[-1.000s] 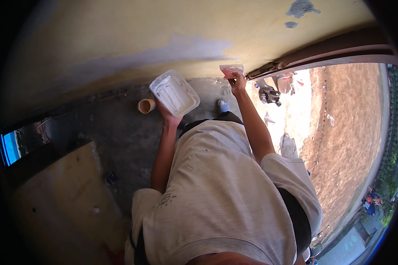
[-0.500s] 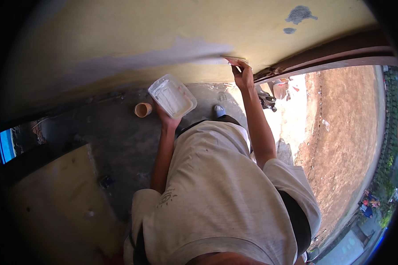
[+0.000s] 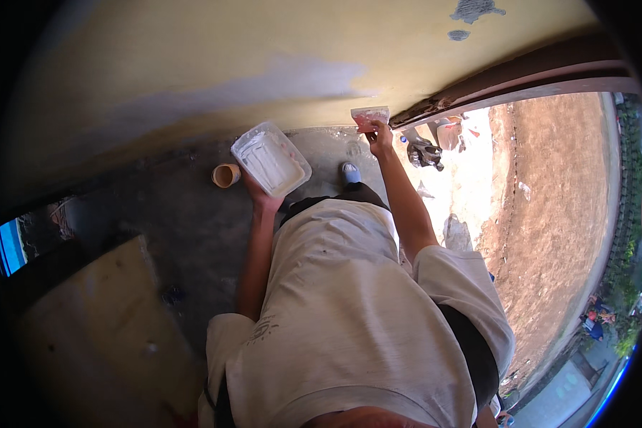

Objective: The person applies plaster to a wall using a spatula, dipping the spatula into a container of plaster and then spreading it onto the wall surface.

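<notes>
My left hand [image 3: 262,191] is closed on the near left side of a clear plastic tub [image 3: 300,158] with white paste spread over its bottom. In my right hand [image 3: 381,138] is a flat, wide putty knife [image 3: 370,117], its blade pale along the far edge and reddish nearer my fingers. The blade is close to the foot of the yellow wall [image 3: 192,57]; whether it touches is hard to tell. A greyish-white smear of paste [image 3: 292,80] runs along the wall, left of the knife.
An orange-brown cup or bucket [image 3: 225,175] stands on the dark floor left of the tub. Two grey patches [image 3: 476,9] mark the wall. At right, a brown frame [image 3: 521,71] borders sunlit bare ground [image 3: 549,185], with a dark crumpled bag [image 3: 424,152] near it.
My right hand has drawn back from the wall toward me, and the putty knife has turned so its broad face shows. The tub has shifted slightly left.
</notes>
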`<state>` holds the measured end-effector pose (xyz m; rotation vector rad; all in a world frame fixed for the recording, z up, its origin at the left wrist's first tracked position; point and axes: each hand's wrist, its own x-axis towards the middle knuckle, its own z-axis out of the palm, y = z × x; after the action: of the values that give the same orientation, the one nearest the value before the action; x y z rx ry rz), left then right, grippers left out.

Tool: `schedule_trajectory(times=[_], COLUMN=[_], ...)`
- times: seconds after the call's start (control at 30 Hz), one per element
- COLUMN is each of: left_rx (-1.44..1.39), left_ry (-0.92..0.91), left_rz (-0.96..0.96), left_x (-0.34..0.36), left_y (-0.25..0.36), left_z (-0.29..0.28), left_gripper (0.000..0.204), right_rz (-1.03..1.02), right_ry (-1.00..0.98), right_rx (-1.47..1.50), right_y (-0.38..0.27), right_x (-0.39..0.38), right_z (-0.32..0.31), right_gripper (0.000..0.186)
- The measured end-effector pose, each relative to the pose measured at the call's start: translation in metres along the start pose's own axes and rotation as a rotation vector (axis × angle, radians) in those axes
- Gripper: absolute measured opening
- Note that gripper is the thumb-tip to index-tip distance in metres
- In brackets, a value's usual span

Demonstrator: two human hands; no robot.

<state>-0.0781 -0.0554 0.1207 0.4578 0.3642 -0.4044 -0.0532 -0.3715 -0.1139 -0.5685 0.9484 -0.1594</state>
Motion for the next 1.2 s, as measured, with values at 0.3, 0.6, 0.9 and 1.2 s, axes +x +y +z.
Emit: schedule_trajectory(times=[0.3, 0.6, 0.9, 1.2], left_rx=[0.106, 0.055, 0.002, 0.005], left_ry=[0.079, 0.031, -0.048, 0.025], left_rz=[0.131, 0.076, 0.052, 0.112], left_x=[-0.016, -0.019, -0.012, -0.004], left_y=[0.002, -0.007, 0.000, -0.002], left_z=[-0.023, -0.010, -0.012, -0.024], left_gripper=[0.064, 0.065, 0.063, 0.064], right_rz=[0.156, 0.048, -0.222, 0.138], right_ry=[-0.166, -0.349, -0.543, -0.206], right_rx=[0.101, 0.187, 0.341, 0.009], right_y=[0.009, -0.040, -0.126, 0.010], right_x=[0.032, -0.054, -0.193, -0.023], right_z=[0.022, 0.072, 0.093, 0.010], right_gripper=[0.018, 0.015, 0.013, 0.018])
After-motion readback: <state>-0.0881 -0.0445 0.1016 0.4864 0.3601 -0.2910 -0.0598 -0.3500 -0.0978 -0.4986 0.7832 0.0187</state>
